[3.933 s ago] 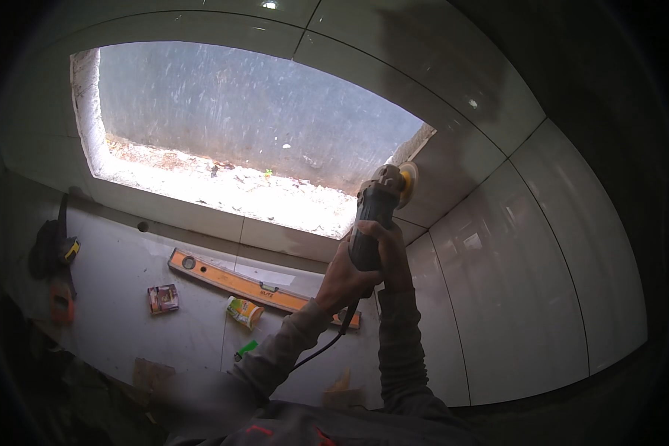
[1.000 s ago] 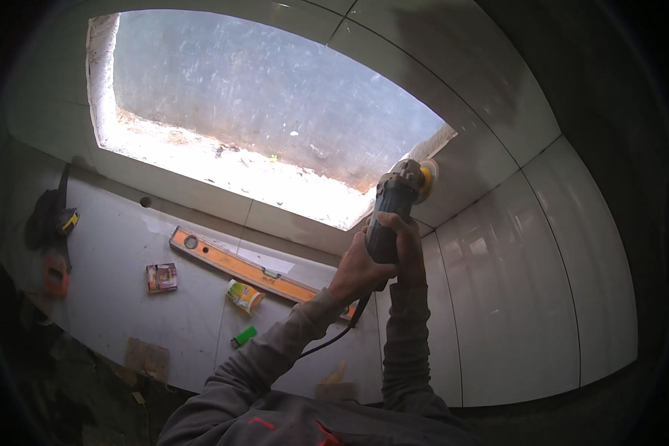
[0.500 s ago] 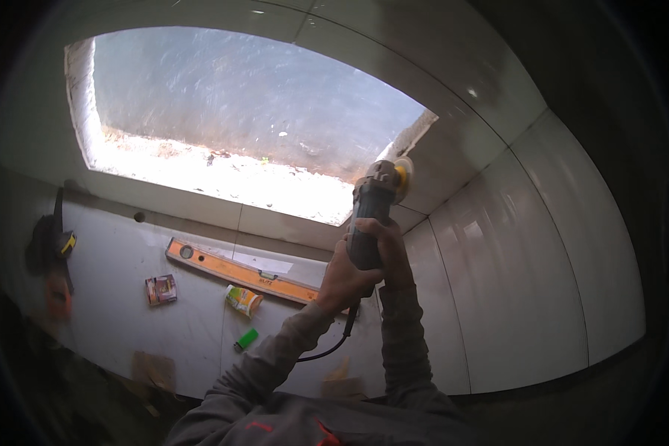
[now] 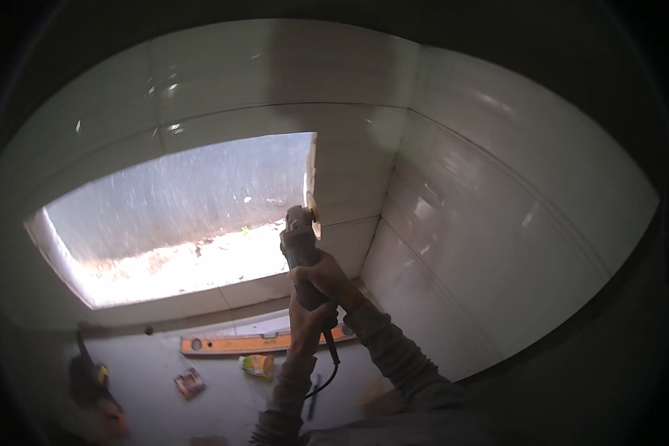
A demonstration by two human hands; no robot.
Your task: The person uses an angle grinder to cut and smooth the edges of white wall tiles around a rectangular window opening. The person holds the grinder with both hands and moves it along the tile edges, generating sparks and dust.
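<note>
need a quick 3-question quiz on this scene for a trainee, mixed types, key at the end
1. Multiple choice: what do the left hand and right hand both grip?
A) hammer
B) angle grinder
C) paint roller

2. True or false: the orange spirit level lies nearer the wall opening than the yellow-and-green container does.

3. Short answer: which hand grips nearer the disc?

Key: 1. B. 2. True. 3. The right hand.
</note>
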